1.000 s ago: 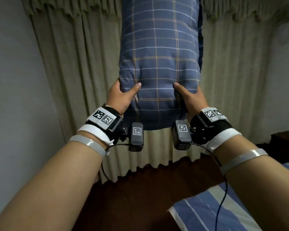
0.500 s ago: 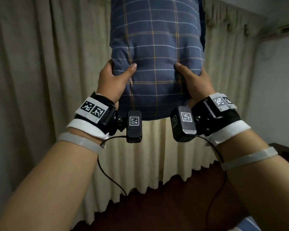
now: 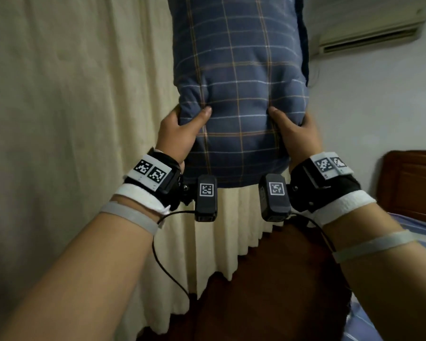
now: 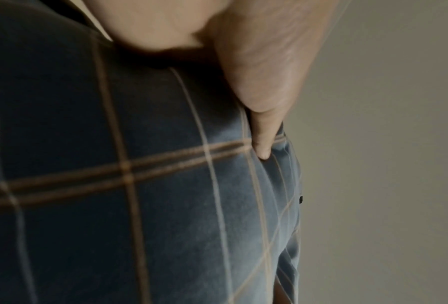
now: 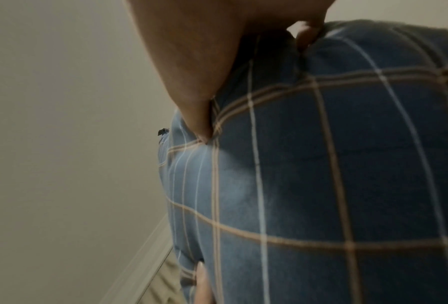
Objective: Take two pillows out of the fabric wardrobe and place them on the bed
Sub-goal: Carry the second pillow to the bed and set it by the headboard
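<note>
A blue plaid pillow (image 3: 239,77) stands on end in the air in front of me, above the floor. My left hand (image 3: 182,126) grips its lower left side, thumb pressed into the front. My right hand (image 3: 295,129) grips the lower right side the same way. In the left wrist view a fingertip (image 4: 263,152) digs into the pillow (image 4: 139,195) fabric. The right wrist view shows my thumb (image 5: 202,131) dug into the pillow (image 5: 334,185). The bed (image 3: 418,227) with a blue sheet lies at the right edge. The wardrobe is out of view.
Cream curtains (image 3: 71,119) hang behind and to the left of the pillow. A dark wooden floor (image 3: 268,291) lies below. A wooden headboard (image 3: 413,183) stands at the right, and an air conditioner (image 3: 369,28) is mounted high on the right wall.
My view has swung to the right along the curtain, bringing the headboard and air conditioner into sight. Both hands keep the same grip on the pillow.
</note>
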`<state>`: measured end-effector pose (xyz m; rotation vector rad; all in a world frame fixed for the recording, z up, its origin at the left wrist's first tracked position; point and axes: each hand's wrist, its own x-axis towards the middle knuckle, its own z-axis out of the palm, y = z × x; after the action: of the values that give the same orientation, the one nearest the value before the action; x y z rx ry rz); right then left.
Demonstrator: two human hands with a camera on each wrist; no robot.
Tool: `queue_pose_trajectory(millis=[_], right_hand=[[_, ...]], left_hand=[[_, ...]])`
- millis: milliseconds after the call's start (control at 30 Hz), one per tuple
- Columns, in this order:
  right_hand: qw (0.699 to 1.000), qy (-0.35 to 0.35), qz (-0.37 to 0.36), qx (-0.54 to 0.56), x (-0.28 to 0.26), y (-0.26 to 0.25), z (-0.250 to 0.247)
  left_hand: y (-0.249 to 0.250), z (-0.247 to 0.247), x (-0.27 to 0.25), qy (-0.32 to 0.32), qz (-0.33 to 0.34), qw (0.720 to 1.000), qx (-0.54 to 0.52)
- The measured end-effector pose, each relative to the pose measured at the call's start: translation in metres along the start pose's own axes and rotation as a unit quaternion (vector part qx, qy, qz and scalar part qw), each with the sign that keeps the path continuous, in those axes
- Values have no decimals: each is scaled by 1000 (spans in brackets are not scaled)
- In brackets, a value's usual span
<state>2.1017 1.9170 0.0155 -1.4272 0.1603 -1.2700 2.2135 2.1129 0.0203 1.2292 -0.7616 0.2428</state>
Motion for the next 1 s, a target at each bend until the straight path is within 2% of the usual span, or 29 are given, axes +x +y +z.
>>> queue_pose_trajectory(millis=[67,200,267,433,633,767,1000], right_hand=[[999,26,9,-20,31,46,6],[995,76,45,-36,93,126,18],[994,78,67,-48,119,155,20],[982,76,141,-100,173,224,8],[956,138,176,-192,235,305,-13],[939,197,171,-226,290,347,-21],[912,288,126,-264,391,385,-47]], left_hand=[[-47,14,36,-23,-42,999,9],[-125,42,104,-120,-150,981,-6],[-165,55,133,-153,-165,974,-14],[-276,104,199,-157,-209,965,-25],[-388,185,263,-239,-215,947,-28],[-450,243,318,-297,-204,932,-46],[-513,364,411,-369,-156,912,-89]])
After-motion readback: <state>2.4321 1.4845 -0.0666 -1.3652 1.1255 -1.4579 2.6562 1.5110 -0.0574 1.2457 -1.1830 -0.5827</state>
